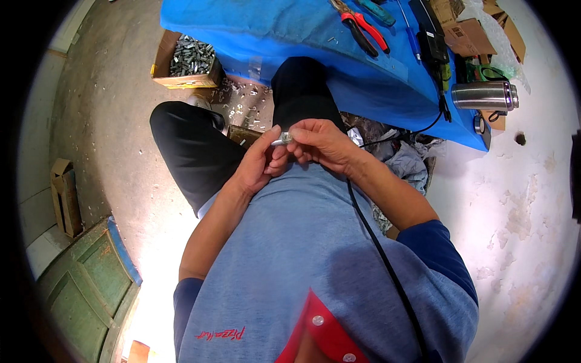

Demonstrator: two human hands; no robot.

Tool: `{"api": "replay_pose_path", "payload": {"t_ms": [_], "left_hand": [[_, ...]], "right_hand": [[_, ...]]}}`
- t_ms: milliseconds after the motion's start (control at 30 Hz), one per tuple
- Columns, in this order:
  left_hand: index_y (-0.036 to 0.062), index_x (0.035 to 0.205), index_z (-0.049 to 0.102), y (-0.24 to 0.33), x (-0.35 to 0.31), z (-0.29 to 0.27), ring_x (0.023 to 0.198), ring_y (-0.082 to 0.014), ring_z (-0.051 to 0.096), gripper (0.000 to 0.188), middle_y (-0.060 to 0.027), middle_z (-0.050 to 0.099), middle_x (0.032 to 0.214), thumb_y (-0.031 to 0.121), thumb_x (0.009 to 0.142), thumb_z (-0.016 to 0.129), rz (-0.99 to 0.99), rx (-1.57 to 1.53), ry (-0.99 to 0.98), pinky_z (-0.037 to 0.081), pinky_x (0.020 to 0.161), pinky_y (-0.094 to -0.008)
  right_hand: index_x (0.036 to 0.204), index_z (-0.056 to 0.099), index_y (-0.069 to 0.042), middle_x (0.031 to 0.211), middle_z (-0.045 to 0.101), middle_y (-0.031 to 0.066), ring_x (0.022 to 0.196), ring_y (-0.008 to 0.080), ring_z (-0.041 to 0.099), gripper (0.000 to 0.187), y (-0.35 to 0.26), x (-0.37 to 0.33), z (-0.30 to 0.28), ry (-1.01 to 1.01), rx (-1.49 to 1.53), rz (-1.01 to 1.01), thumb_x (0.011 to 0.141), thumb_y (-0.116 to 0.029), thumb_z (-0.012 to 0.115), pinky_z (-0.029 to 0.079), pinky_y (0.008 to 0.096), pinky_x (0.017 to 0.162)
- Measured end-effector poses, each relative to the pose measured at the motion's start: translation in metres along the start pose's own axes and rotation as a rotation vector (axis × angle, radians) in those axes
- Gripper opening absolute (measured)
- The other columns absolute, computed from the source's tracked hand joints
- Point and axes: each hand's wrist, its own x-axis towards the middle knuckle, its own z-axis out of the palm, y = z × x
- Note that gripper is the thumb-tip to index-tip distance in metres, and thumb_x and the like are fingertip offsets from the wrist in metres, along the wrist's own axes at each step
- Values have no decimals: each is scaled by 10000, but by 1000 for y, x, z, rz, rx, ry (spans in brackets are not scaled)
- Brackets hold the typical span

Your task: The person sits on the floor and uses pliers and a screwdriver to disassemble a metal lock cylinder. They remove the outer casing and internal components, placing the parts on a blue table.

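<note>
Here, one small silvery metal piece (281, 140), held between both sets of fingers.
My left fingers (267, 143) pinch its left end, my right fingers (304, 135) close on its right; position, in front of the blue-covered worktop (266, 36). On that: pliers (370, 30), red-and-black handles. On the floor (124, 127), left: cardboard box (181, 81), small metal parts (192, 55) inside.

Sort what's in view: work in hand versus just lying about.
In the work:
small metal piece, held by left hand and right hand
probably the metal parts in the open box

Apparently lying about:
red-and-black pliers
steel flask
tall cardboard box
</note>
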Motion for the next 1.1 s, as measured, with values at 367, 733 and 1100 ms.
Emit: {"api": "replay_pose_path", "payload": {"t_ms": [367,733,1100], "left_hand": [[144,638,440,-2,2,-4,433,-59,280,489,35,363,513,497,977,438,-33,16,21,211,412,-203],[153,601,381,-2,1,-2,438,-66,261,522,30,352,517,519,970,432,-46,63,19,193,415,-213],[147,596,400,-2,0,-8,421,-80,270,511,17,362,509,484,978,437,-12,-81,-44,222,437,-235]], "right_hand": [[979,609,-64,844,672,44,692,103,636,182,-8,4,-11,-53,-48,64,893,-198,698,537,251,628],[981,613,-50,846,637,47,731,113,615,217,-17,13,-32,-63,-150,17,846,-172,732,527,249,660],[986,600,-22,841,569,64,681,122,523,174,-31,1,-2,13,25,-225,941,-190,610,468,283,616]]}}
